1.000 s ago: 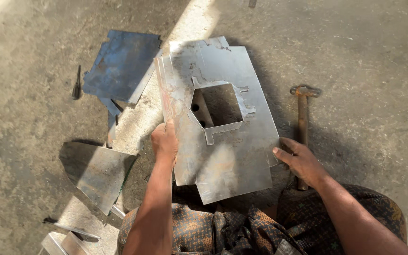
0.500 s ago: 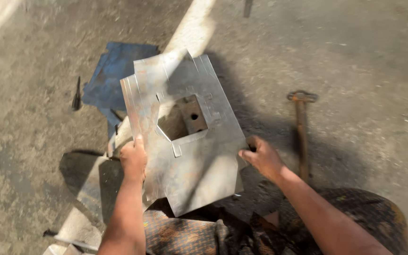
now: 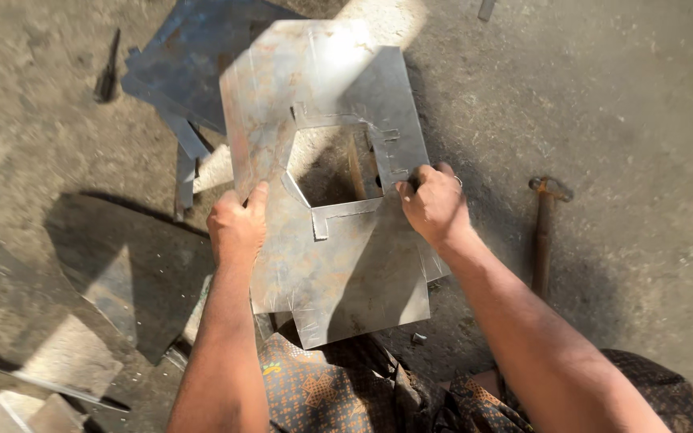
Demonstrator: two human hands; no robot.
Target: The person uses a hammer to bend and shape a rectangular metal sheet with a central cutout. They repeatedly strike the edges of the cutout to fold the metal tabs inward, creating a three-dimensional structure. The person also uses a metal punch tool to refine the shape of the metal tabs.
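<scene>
Left hand (image 3: 238, 228): closed on left edge of metal sheet (image 3: 338, 265), thumb on top.
Right hand (image 3: 435, 204): gripping sheet's cutout rim.
Metal sheet: held above concrete floor (image 3: 619, 104).
Hammer (image 3: 545, 228): right, on floor.
Blue sheets (image 3: 178, 72): beyond.

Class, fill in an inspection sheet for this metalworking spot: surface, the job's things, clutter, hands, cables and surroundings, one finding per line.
Surface: rough grey concrete floor, part sun, part shade.
Job's things: grey metal sheet with an angular hole cut in its middle, held over the floor.
Clutter: blue metal sheet behind it; sheet offcuts at lower left; hammer lying at right; small dark tool at upper left.
Hands: left hand grips the sheet's left edge; right hand grips the rim of the hole.
Cables: nothing seen.
Surroundings: patterned cloth over the person's lap.
</scene>
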